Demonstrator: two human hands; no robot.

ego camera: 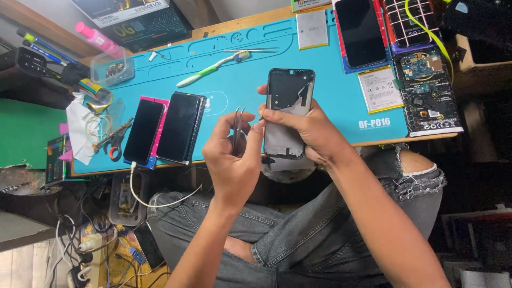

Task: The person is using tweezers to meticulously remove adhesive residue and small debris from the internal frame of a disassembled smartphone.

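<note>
Over the table's near edge, the right hand [309, 130] grips an opened phone frame [288, 109] upright, while the left hand [232, 160] pinches tweezers [238, 128], tips seemingly just beside the frame.

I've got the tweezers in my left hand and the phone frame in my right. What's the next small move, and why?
Probably bring the tweezers in the left hand a little to the right, toward the open phone frame that the right hand holds upright above the table edge. The tips point up and sit just beside the frame's left edge, not yet touching it.
</note>
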